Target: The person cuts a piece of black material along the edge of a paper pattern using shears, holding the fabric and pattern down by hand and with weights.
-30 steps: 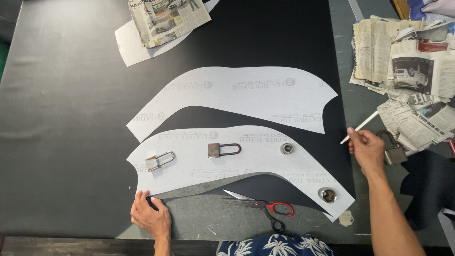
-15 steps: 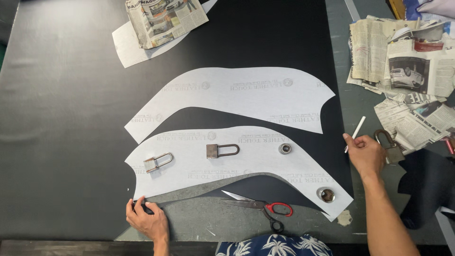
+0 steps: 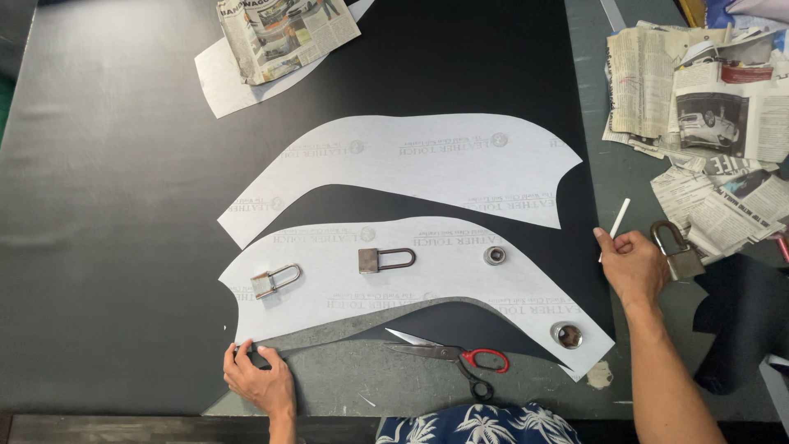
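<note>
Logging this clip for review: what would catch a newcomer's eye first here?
Two curved white paper patterns on black sheet material, the nearer one weighted by padlocks. The right hand holds a white chalk stick; the left hand presses the sheet's near edge, beside red-handled scissors.

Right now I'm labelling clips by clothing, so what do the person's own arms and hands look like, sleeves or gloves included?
Both arms are bare to the bottom edge of the frame: no sleeves show. The left hand and the right hand wear no gloves, and no rings, watch or bands can be made out. Between the arms shows dark blue fabric with a white palm-leaf print.
</note>
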